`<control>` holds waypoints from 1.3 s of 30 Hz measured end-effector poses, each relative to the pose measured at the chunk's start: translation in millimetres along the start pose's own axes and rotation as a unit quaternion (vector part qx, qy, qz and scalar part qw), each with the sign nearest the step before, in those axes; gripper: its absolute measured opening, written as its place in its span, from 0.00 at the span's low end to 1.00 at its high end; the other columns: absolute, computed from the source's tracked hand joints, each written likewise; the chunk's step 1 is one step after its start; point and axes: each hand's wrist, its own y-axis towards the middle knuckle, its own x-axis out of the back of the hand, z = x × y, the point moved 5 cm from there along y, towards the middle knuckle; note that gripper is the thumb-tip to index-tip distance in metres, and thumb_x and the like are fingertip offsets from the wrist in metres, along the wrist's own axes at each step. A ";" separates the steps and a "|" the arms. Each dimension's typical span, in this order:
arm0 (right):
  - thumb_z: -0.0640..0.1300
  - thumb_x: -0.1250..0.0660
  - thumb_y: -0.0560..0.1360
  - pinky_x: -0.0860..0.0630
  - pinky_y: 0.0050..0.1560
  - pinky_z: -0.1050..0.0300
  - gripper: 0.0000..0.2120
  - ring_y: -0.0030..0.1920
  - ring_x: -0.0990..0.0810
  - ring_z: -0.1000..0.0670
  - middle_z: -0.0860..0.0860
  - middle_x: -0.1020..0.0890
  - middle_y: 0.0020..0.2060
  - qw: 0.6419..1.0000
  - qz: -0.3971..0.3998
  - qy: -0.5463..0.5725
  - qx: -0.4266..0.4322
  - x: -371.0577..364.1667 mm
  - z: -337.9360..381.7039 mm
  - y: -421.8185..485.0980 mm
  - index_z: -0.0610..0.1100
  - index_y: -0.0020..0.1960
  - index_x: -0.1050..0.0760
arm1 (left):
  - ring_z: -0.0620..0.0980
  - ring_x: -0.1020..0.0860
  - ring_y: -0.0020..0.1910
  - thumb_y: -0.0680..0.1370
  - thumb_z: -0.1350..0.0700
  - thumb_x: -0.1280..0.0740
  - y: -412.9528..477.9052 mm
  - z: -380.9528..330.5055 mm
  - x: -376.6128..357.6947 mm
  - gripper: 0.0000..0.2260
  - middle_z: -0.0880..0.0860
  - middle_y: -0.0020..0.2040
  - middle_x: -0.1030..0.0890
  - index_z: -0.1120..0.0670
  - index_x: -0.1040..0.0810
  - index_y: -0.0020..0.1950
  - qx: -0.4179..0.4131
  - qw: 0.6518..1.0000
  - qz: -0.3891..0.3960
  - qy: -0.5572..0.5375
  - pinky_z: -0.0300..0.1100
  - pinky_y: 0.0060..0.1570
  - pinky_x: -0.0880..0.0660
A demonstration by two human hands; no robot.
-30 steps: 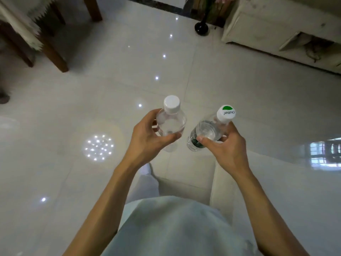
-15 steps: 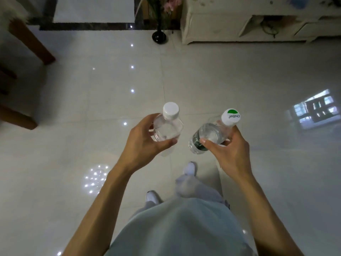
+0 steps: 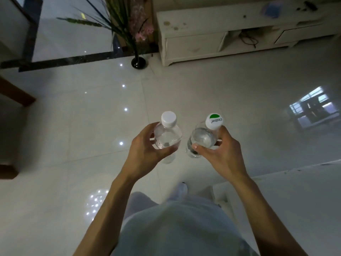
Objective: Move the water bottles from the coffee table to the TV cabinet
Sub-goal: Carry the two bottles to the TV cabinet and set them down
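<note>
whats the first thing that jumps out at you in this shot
Two capped water bottles held up mid-frame: the left hand grips the plain-capped bottle, the right hand the green-marked bottle, close together, apparently not touching. Beyond them, across the glossy tiled floor, stands the pale TV cabinet at top right, with a black vase of plants by its left end.

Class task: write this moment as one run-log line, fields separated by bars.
phase: carrying | left hand: holds plain-capped bottle | right hand: holds green-marked-cap bottle | TV cabinet: ahead, bottles not yet placed
</note>
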 end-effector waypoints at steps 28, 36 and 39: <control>0.56 0.22 0.60 0.22 0.47 0.65 0.29 0.46 0.19 0.60 0.63 0.20 0.45 0.957 -0.262 0.037 -0.118 55.5 55.5 308.2 0.54 0.57 0.29 | 0.45 0.22 0.54 0.66 0.48 0.22 430.5 -99.2 -15.7 0.32 0.45 0.59 0.21 0.50 0.28 0.67 -0.133 0.972 0.189 0.029 0.36 0.53 0.24; 0.55 0.22 0.62 0.24 0.44 0.73 0.28 0.45 0.20 0.64 0.65 0.21 0.46 0.940 -0.304 0.061 -0.142 90.5 40.6 345.6 0.57 0.57 0.30 | 0.40 0.21 0.52 0.67 0.49 0.22 480.3 -132.8 -67.1 0.28 0.42 0.55 0.21 0.49 0.27 0.64 -0.162 0.953 0.253 0.028 0.29 0.50 0.25; 0.54 0.21 0.62 0.22 0.47 0.66 0.28 0.47 0.18 0.59 0.60 0.19 0.47 0.936 -0.309 0.073 -0.149 111.5 23.3 362.6 0.56 0.58 0.29 | 0.39 0.21 0.52 0.67 0.51 0.22 496.3 -147.2 -94.9 0.27 0.43 0.55 0.20 0.49 0.26 0.64 -0.170 0.949 0.263 0.036 0.32 0.51 0.24</control>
